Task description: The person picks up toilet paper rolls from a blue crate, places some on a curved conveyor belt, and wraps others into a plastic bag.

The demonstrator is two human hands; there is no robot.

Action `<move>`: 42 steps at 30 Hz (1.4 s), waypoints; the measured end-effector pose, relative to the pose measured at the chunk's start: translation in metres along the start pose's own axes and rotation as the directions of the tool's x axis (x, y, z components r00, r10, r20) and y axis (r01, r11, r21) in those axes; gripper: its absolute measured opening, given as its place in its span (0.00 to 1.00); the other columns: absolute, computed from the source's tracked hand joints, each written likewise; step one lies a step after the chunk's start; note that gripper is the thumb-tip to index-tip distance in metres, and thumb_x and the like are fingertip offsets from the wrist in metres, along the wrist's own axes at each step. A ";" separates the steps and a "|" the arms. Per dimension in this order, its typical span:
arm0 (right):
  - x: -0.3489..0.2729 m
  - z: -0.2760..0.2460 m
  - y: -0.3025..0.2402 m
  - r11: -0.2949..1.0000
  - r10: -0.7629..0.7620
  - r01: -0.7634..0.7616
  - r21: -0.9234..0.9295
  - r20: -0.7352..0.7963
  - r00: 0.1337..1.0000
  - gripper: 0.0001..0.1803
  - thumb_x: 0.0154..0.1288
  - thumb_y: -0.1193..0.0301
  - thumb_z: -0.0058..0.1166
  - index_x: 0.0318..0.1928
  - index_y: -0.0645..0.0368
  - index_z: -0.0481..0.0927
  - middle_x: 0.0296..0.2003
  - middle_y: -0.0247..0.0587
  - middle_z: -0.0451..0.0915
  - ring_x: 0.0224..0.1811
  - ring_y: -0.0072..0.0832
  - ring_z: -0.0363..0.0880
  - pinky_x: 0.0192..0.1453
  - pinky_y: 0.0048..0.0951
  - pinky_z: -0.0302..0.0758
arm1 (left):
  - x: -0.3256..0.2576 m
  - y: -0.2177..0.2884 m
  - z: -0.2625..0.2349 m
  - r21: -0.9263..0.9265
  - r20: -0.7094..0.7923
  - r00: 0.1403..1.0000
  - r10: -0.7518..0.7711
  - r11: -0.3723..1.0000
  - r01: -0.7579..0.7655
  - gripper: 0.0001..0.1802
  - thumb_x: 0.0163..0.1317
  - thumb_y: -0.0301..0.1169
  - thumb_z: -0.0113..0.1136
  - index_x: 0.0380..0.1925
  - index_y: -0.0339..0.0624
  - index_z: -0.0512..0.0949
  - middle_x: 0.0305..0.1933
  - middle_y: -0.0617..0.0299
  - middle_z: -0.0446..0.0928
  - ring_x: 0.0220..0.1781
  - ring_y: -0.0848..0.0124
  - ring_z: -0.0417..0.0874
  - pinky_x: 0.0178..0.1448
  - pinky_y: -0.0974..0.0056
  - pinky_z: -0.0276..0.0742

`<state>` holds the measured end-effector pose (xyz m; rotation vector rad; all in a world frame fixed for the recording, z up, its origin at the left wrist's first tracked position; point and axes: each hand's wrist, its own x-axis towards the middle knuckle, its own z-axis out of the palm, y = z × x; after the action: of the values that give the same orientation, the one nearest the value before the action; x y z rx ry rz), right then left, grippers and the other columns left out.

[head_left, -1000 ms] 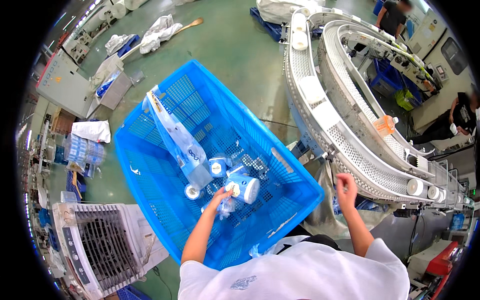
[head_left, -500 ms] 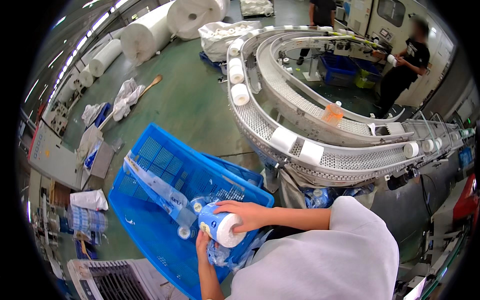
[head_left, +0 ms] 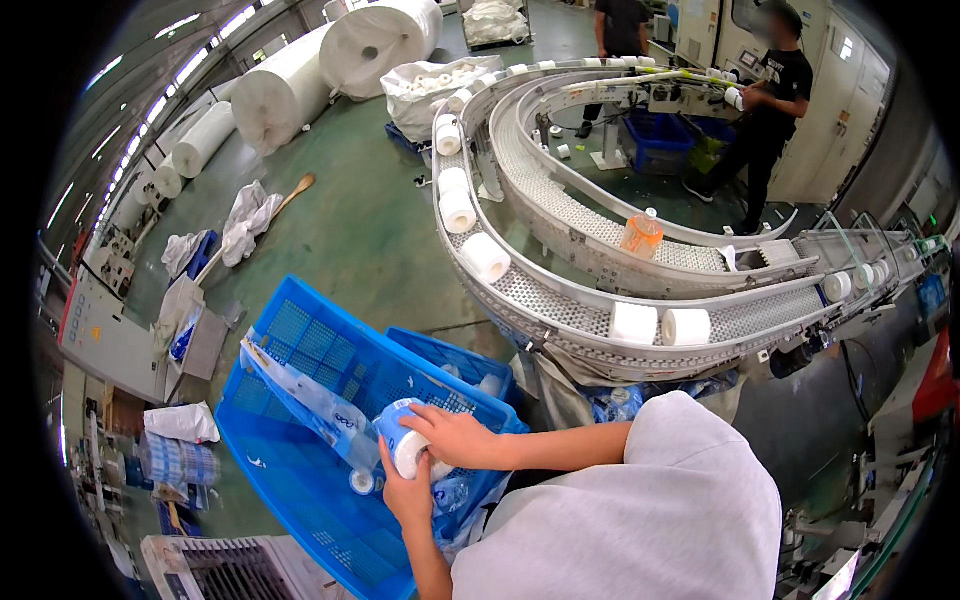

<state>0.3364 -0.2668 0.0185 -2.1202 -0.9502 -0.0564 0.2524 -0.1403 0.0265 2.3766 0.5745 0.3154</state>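
A paper roll (head_left: 400, 442) in a blue printed wrapper is held tilted over the near right part of the large blue basket (head_left: 280, 492), its white end toward the near side. The left hand (head_left: 408, 490) is partly closed around its near left side; the right hand (head_left: 450, 438) is curled over its right side, fingers on the wrapper.

The likeliest trouble is a slip: the wrapper looks smooth, and if either hand eases while the other pulls, the roll could twist out and fall into the basket. A hard squeeze might also dent the soft paper or tear the wrapper; whether it is already torn cannot be told.

The long printed film (head_left: 308, 388), running from the basket's far left rim almost to the roll, could catch on the fingers and get dragged along. Crumpled film (head_left: 450, 495) just right of the left hand could tangle likewise.

On the far side, white rolls (head_left: 484, 257) lie on the curved conveyor (head_left: 565, 300); with both hands occupied, a jam there might go unattended. The orange bottle (head_left: 641, 236) on its inner track could tip if knocked.
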 end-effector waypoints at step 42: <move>-0.005 -0.020 0.053 0.670 0.106 -0.160 0.725 0.120 0.987 0.18 0.63 0.68 0.50 0.51 0.63 0.71 0.41 0.36 0.78 0.43 0.19 0.74 0.47 0.24 0.72 | 0.043 -0.091 0.018 -0.663 0.698 0.694 0.178 0.526 0.532 0.29 0.61 0.45 0.50 0.54 0.32 0.67 0.52 0.57 0.72 0.51 0.71 0.73 0.54 0.66 0.70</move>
<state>0.3726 -0.3048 -0.0037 -1.4187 -0.6801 0.4188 0.2674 -0.0667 -0.0436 1.2517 0.2024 -0.3848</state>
